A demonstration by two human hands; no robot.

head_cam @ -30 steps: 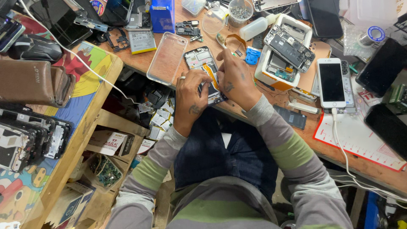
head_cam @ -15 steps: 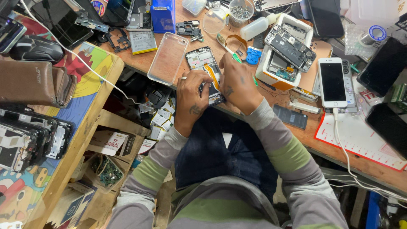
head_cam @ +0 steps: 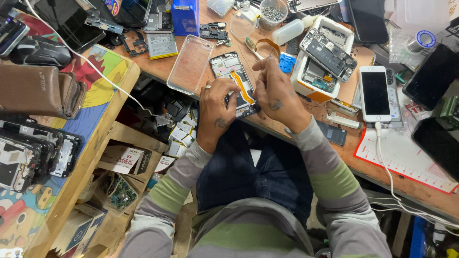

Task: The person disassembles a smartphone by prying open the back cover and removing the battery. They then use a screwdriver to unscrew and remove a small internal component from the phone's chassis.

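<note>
A cluttered wooden workbench carries an opened phone frame with an orange flex cable, lying at the bench's near edge just right of a clear phone case. The left hand clasps the frame's lower left corner, while the right hand pinches down on its right side, fingertips closed together. A white smartphone lies well right of the frame.

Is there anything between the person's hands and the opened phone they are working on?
Nothing visible does. The left hand already grips the near end of the opened phone, and the right hand rests over its orange flex strip. The clear phone case lies beside it, apart.
</note>
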